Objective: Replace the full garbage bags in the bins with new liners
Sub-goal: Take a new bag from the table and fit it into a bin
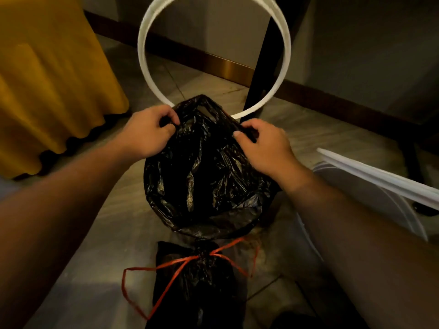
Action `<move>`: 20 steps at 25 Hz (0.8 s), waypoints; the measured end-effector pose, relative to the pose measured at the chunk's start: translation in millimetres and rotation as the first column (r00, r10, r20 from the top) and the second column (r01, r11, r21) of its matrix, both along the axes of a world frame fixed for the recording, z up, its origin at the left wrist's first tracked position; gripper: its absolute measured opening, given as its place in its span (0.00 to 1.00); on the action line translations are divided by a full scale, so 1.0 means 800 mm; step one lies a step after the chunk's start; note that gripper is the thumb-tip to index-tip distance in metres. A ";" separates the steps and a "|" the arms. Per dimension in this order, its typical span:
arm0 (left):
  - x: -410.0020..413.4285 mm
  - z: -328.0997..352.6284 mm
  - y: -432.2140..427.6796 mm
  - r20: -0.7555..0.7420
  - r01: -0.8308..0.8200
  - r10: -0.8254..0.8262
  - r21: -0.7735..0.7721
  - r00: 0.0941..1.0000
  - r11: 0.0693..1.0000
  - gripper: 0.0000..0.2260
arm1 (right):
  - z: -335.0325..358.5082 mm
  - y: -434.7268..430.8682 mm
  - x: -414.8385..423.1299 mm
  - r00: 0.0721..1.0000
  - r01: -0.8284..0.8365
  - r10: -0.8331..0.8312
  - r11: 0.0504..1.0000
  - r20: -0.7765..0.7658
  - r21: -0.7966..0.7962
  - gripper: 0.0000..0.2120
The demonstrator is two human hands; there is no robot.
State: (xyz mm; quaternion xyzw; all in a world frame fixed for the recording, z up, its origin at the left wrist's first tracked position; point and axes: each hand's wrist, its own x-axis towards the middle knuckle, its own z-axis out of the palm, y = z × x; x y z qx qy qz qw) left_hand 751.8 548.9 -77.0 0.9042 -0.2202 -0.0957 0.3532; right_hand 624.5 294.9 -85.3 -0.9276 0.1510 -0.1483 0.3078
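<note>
A fresh black liner (pixel 204 172) is draped over a round bin on the floor, hiding the bin itself. My left hand (pixel 148 130) pinches the liner's far-left edge. My right hand (pixel 263 144) pinches its far-right edge. Between them the liner's mouth bunches upward. A white retaining ring (pixel 142 51) stands tilted up behind the liner, its lower arc just beyond my hands. Closer to me on the floor lies a full black garbage bag (pixel 199 288), tied shut with an orange drawstring (pixel 173 279).
A mustard-yellow cloth (pixel 52 79) hangs to the floor at the left. A black table leg (pixel 263 60) stands behind the ring. A white plastic lid or bin part (pixel 380 181) sits at the right. A dark skirting runs along the wall.
</note>
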 end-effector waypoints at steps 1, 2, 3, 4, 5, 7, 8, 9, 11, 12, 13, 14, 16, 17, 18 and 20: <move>0.001 0.000 -0.001 0.007 0.015 -0.015 -0.005 1.000 1.000 0.06 | 0.001 0.003 0.004 0.999 -0.046 0.047 0.999 0.025 -0.022 0.12; 0.002 -0.001 -0.001 0.013 0.026 -0.026 -0.013 1.000 1.000 0.06 | 0.003 0.004 0.007 0.996 -0.071 0.072 0.997 0.046 -0.021 0.14; 0.002 -0.002 -0.001 0.019 0.033 -0.032 -0.023 0.999 0.999 0.07 | 0.003 0.005 0.012 0.995 -0.076 0.076 0.997 0.062 -0.005 0.14; 0.002 -0.003 0.000 0.020 0.039 -0.038 -0.036 0.999 0.999 0.08 | 0.003 0.005 0.017 0.995 -0.070 0.069 0.997 0.066 0.015 0.13; 0.002 -0.003 -0.001 0.014 0.051 -0.050 -0.051 0.999 0.997 0.10 | 0.002 0.004 0.022 0.997 -0.050 0.049 0.998 0.055 0.025 0.11; 0.006 -0.002 -0.004 -0.034 0.070 -0.072 -0.070 0.997 0.995 0.15 | 0.000 -0.001 0.030 1.000 0.006 -0.006 0.999 -0.012 0.037 0.08; 0.010 -0.001 -0.006 -0.073 0.065 -0.071 -0.085 0.995 0.994 0.17 | 0.001 -0.003 0.034 0.998 0.030 -0.026 0.997 -0.058 0.065 0.07; 0.014 0.000 -0.008 -0.114 0.055 -0.068 -0.111 0.991 0.992 0.18 | 0.003 -0.006 0.040 0.993 0.056 -0.044 0.992 -0.108 0.117 0.07; 0.023 -0.001 -0.008 -0.199 0.021 -0.055 -0.171 0.978 0.985 0.19 | 0.010 -0.011 0.053 0.971 0.115 -0.057 0.963 -0.232 0.244 0.06; 0.024 -0.003 -0.007 -0.233 0.000 -0.045 -0.190 0.971 0.982 0.19 | 0.014 -0.013 0.060 0.951 0.145 -0.053 0.947 -0.305 0.285 0.07; 0.023 -0.006 -0.006 -0.260 -0.023 -0.033 -0.208 0.965 0.978 0.19 | 0.016 -0.015 0.065 0.925 0.201 -0.066 0.920 -0.374 0.336 0.09; 0.021 -0.010 -0.006 -0.290 -0.049 -0.022 -0.236 0.957 0.971 0.20 | 0.018 -0.016 0.069 0.900 0.276 -0.088 0.874 -0.426 0.401 0.12; 0.019 -0.015 -0.010 -0.381 -0.139 0.010 -0.312 0.924 0.940 0.20 | 0.022 -0.014 0.073 0.857 0.372 -0.091 0.789 -0.507 0.489 0.18; 0.022 -0.016 -0.014 -0.420 -0.186 0.032 -0.331 0.907 0.925 0.19 | 0.024 -0.014 0.076 0.847 0.384 -0.072 0.770 -0.527 0.510 0.19; 0.025 -0.019 -0.020 -0.447 -0.217 0.050 -0.331 0.893 0.918 0.18 | 0.024 -0.013 0.080 0.840 0.393 -0.060 0.752 -0.538 0.529 0.19; 0.032 -0.024 -0.031 -0.480 -0.226 0.063 -0.290 0.875 0.930 0.13 | 0.025 -0.008 0.084 0.824 0.412 -0.038 0.725 -0.565 0.552 0.16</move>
